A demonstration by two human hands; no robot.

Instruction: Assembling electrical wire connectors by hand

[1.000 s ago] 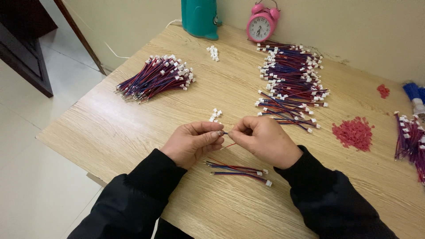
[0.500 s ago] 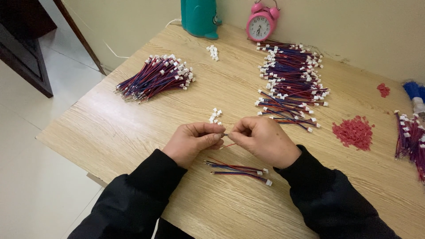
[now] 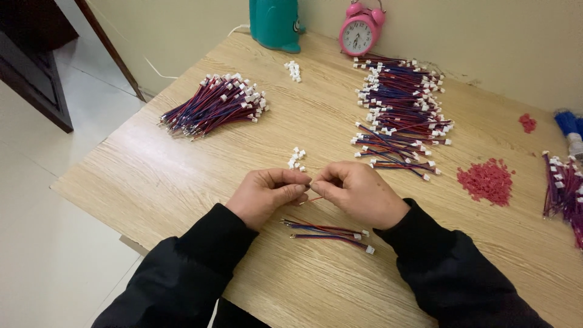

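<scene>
I see a wooden surface (image 3: 182, 182) with pale grain. At its far edge stands a teal container (image 3: 276, 24), and just to its right a pink alarm clock (image 3: 359, 33) against the wall. On the left lies a bundle of red and blue wires (image 3: 212, 106) with white plugs. A large loose pile of the same wires (image 3: 401, 112) spreads out below the clock. A small cluster of white connectors (image 3: 294, 70) lies between those two. To the right sits a heap of red bits (image 3: 486, 180), with a smaller red clump (image 3: 528, 123) farther back. At the right edge lies another wire bundle (image 3: 565, 191).
</scene>
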